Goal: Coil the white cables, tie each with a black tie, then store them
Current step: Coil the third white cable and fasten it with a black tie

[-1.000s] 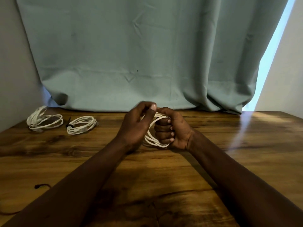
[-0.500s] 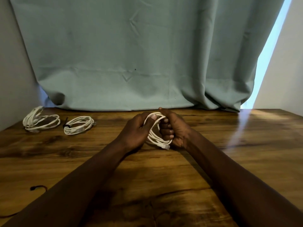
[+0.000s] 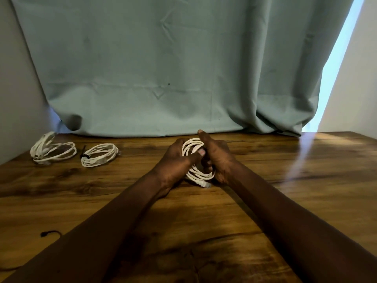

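A white cable coil [image 3: 192, 147] stands between both hands at the middle of the wooden table [image 3: 306, 180]. My left hand [image 3: 175, 160] grips its left side, thumb pressed across the loops. My right hand [image 3: 217, 158] holds the right side, fingers curled through the coil. A connector end [image 3: 205, 184] pokes out below. Far left lie two more white coils: one [image 3: 52, 150] with no tie visible, and one [image 3: 100, 155] bound by a black tie [image 3: 84, 156]. A loose black tie [image 3: 50, 233] lies at the near left.
A teal curtain [image 3: 173, 68] hangs behind the table's far edge. A wall closes in on the left, and a bright gap shows at the right. A thin dark cord [image 3: 8, 268] trails at the bottom left edge.
Both hands have lowered the coil toward the table. The connector end now hangs out below the coil. The left thumb has shifted across the loops.
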A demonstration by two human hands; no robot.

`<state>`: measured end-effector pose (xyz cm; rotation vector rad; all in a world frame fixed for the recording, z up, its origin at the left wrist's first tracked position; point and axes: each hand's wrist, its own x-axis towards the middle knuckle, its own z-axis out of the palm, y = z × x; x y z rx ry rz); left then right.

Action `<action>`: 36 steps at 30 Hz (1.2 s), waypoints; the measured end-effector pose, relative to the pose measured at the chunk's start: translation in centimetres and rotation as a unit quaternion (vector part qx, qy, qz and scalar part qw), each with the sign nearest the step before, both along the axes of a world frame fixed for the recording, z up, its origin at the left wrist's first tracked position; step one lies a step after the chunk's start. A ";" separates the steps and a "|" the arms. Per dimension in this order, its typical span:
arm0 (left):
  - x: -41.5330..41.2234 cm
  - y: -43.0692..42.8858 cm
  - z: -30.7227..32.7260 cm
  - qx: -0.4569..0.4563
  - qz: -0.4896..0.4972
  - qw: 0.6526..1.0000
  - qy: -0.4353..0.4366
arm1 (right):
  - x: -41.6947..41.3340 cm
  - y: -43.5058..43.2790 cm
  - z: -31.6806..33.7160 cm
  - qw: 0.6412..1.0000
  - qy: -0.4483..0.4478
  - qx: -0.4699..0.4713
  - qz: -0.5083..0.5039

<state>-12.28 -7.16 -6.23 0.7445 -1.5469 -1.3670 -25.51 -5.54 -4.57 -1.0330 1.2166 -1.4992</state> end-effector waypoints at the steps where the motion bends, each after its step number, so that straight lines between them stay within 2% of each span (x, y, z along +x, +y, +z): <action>1: 0.0 -0.1 -0.1 -0.009 0.008 1.000 -0.003 | 0.1 0.1 0.0 1.000 0.005 -0.008 -0.006; 3: 0.0 -0.1 0.0 -0.006 0.021 0.999 0.023 | 0.2 0.1 0.2 1.000 0.016 -0.016 0.000; 7: -0.1 0.2 0.6 0.056 0.017 0.992 0.108 | 0.2 -0.2 0.2 1.000 0.027 -0.002 0.017; 10: -0.1 0.1 1.1 0.084 0.016 0.985 0.153 | -0.1 -0.3 0.4 0.998 0.009 0.014 0.063; 15: 0.4 -0.6 1.4 0.106 0.007 0.980 0.169 | 0.1 0.1 0.6 0.982 -0.038 0.033 0.182; 18: 0.7 -0.8 1.5 0.085 0.058 0.984 0.148 | 0.5 0.2 0.8 0.969 -0.068 0.042 0.236; 21: 0.9 -0.7 1.6 0.094 0.057 0.986 0.124 | 0.7 0.2 0.6 0.961 -0.070 0.039 0.264; 26: 1.0 -0.4 2.3 0.094 0.037 0.989 0.109 | -0.1 0.2 0.7 0.967 -0.061 0.046 0.244; 31: 1.1 -0.2 2.5 0.013 0.092 0.995 0.026 | 0.4 0.4 0.7 0.966 -0.086 0.039 0.240; 36: 0.9 0.0 2.5 0.017 0.101 0.993 0.063 | 3.0 0.3 0.2 0.991 -0.071 0.006 0.111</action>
